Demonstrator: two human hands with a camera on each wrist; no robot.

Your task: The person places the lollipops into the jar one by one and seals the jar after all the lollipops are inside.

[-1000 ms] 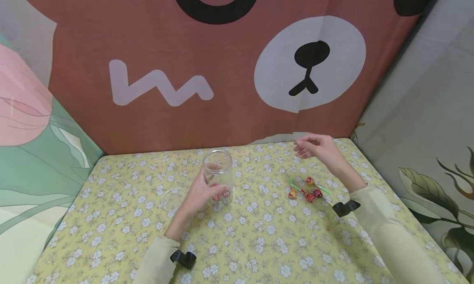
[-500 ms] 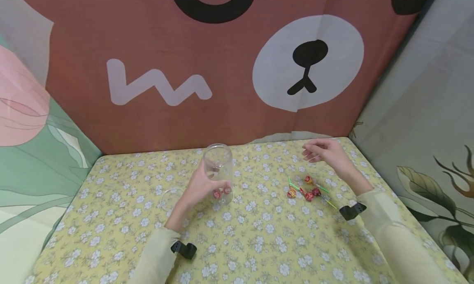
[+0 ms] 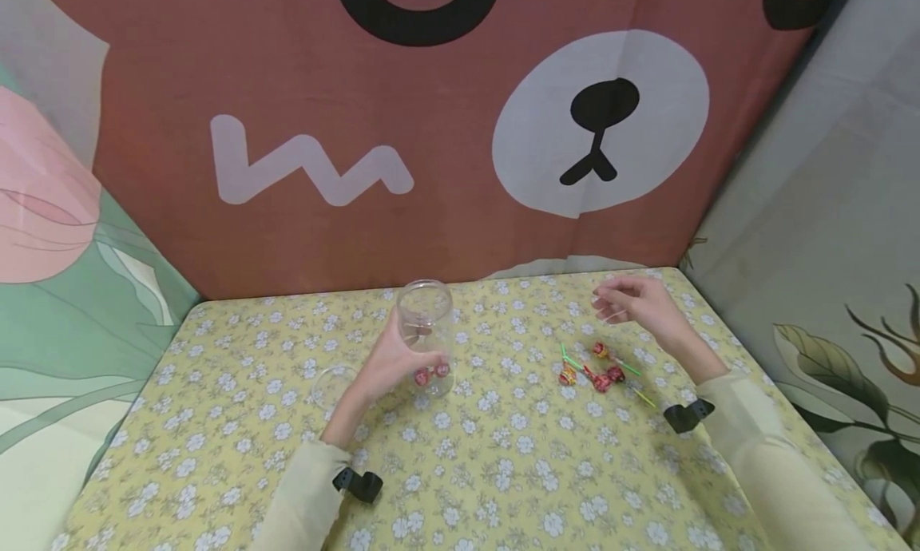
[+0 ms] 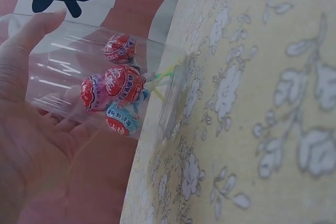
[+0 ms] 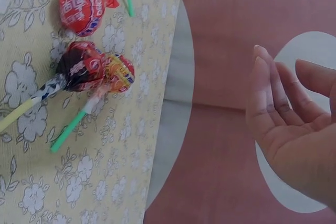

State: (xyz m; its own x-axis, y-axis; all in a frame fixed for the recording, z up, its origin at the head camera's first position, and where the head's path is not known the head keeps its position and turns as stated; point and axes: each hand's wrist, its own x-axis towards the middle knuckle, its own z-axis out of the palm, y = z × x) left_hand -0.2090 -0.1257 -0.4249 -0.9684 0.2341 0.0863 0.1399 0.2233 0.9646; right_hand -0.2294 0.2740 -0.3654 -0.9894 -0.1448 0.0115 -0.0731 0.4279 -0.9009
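Observation:
A clear plastic jar [image 3: 445,339] stands on the table with its top uncovered. My left hand [image 3: 386,359] grips it, thumb on the near side. Several lollipops [image 4: 123,83] in red, pink and blue wrappers lie at the jar's bottom, their sticks pointing down in the left wrist view. Over to the right, my right hand [image 3: 634,299] hovers above the table with fingers loosely bent and nothing in them. Beneath and in front of it lies a loose group of lollipops [image 3: 600,382]. The right wrist view shows a red-wrapped lollipop [image 5: 81,11] and a dark red one [image 5: 81,69] there.
A round clear lid [image 3: 335,386] lies flat on the table left of the jar, partly behind the left wrist. The table wears a yellow flowered cloth [image 3: 496,471]. A printed bear curtain [image 3: 460,216] rises along the far edge, with more printed cloth at both sides.
My right hand has drifted a little right and nearer to me. The jar's rim has shifted slightly away from me, with my left hand still around it. The loose lollipops stay put.

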